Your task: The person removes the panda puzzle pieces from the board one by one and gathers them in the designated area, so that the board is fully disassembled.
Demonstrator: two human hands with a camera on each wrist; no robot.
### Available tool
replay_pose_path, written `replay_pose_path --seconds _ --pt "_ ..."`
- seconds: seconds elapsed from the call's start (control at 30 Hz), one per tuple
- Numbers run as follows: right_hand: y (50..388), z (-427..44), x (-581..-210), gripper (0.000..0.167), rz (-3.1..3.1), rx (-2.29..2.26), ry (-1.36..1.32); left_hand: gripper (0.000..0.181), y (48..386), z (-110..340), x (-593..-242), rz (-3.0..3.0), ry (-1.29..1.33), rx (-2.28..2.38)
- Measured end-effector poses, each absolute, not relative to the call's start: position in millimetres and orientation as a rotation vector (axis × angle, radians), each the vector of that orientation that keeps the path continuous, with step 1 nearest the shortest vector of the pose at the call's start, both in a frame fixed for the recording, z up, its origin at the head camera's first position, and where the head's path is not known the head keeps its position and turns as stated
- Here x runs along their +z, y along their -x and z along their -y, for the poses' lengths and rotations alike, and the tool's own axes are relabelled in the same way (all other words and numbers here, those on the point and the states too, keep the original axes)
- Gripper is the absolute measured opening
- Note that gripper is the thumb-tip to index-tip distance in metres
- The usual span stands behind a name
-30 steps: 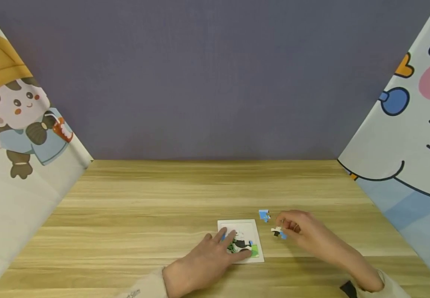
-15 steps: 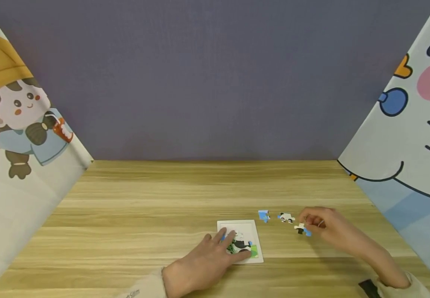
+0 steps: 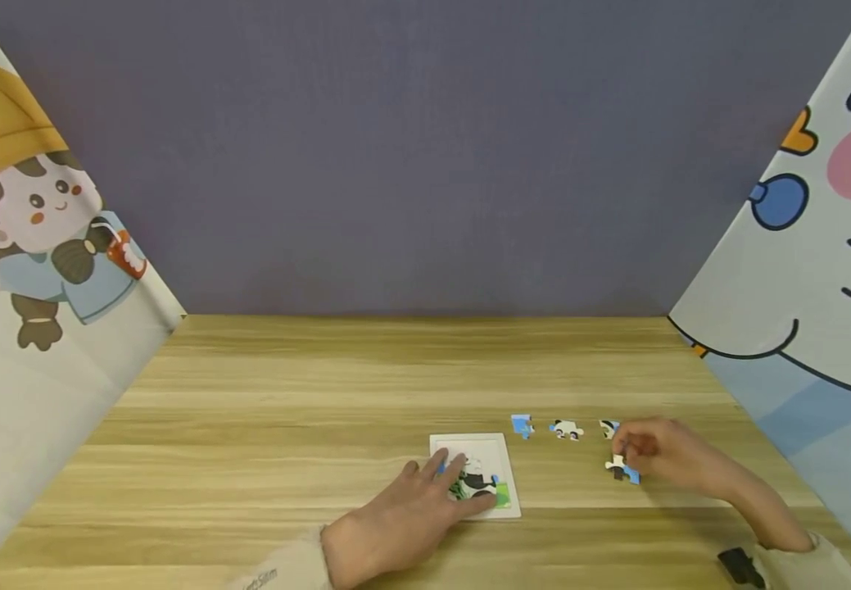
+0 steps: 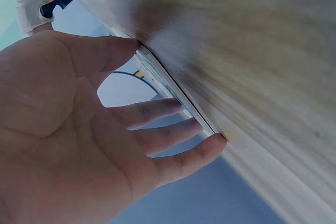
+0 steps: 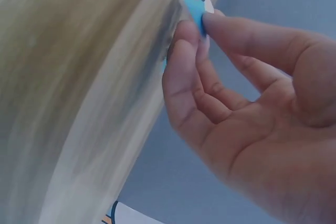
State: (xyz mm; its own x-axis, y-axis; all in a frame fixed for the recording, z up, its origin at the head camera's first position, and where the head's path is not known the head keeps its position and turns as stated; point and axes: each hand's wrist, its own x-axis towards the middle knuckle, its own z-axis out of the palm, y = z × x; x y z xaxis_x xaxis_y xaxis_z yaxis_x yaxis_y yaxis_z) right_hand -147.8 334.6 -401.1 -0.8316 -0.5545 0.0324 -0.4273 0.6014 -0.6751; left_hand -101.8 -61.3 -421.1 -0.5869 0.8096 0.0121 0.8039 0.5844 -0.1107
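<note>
In the head view a white puzzle tray [image 3: 512, 506] lies on the wooden table, partly filled with a panda picture. Spread across it, my left hand [image 3: 414, 516] rests its fingers on the tray and covers part of the picture. The left wrist view has the thumb and fingertips of that left hand [image 4: 100, 119] along the tray's edge. To the right, my right hand [image 3: 676, 455] pinches a black, white and blue puzzle piece [image 3: 622, 469] between thumb and index finger. The right wrist view shows that puzzle piece [image 5: 194, 4] tilted, just over the table.
Three loose pieces lie in a row behind: a blue piece [image 3: 522, 424], a panda-face piece [image 3: 567, 429] and a black-and-white piece [image 3: 608, 428] beside the right fingers. A dark wall [image 3: 425, 164] rises at the back, with printed cartoon panels at both sides.
My right hand has moved to the right with the pinched piece, uncovering the panda-face piece and then the black-and-white one. The left hand has stayed on the tray.
</note>
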Motion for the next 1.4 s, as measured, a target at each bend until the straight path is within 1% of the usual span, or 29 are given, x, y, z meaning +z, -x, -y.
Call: replay_pose_path --seconds 0.3,0.63,0.97,1.2,1.4 --pt "147.5 -339.1 -407.5 0.019 -2.673 -0.939 0.714 0.067 102.9 59.9 -419.3 2.821 1.393 0.118" --pt "142.7 -332.6 -407.2 0.029 -2.739 -0.854 0.588 0.068 100.8 60.1 -421.0 2.829 1.377 0.048" --pt "142.6 -326.4 -403.4 0.035 -2.778 -0.748 0.579 0.065 99.9 61.6 -418.9 2.817 1.359 0.006" --pt "142.8 -326.6 -399.0 0.032 -2.754 -0.75 0.577 0.065 100.7 62.0 -418.3 2.815 1.352 -0.041" --pt "141.9 -324.1 -393.6 0.021 -2.785 -0.695 0.537 0.053 103.5 69.1 -418.9 2.699 1.385 -0.023"
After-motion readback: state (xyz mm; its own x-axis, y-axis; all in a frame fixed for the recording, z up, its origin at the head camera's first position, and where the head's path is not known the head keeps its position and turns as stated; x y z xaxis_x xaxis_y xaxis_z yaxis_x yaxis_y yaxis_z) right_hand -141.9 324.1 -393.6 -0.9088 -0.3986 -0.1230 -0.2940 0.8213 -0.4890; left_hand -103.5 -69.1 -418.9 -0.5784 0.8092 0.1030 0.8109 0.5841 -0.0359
